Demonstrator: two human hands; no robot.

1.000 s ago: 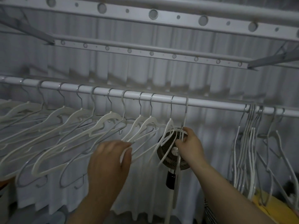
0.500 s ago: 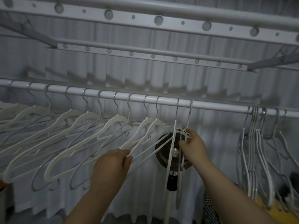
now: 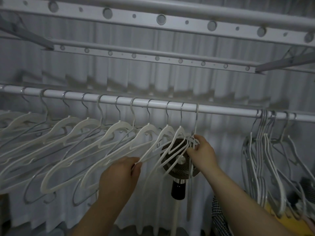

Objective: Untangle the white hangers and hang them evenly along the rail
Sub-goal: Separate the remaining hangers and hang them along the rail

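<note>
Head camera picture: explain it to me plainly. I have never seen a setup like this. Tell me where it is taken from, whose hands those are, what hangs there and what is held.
There is no machine here. A person wears a camera on the head, so you see their own two bare hands from above and behind.

A white rail runs across the picture. On its left part a row of white hangers hangs spread out by metal hooks, all slanting to the left. Far right, a bunch of hangers is crowded together.

The left hand pinches the lower end of one hanger. The right hand grips the last hangers of the row just below their hooks.

Behind the hands stands a small round fan, in front of a pale curtain.
</note>
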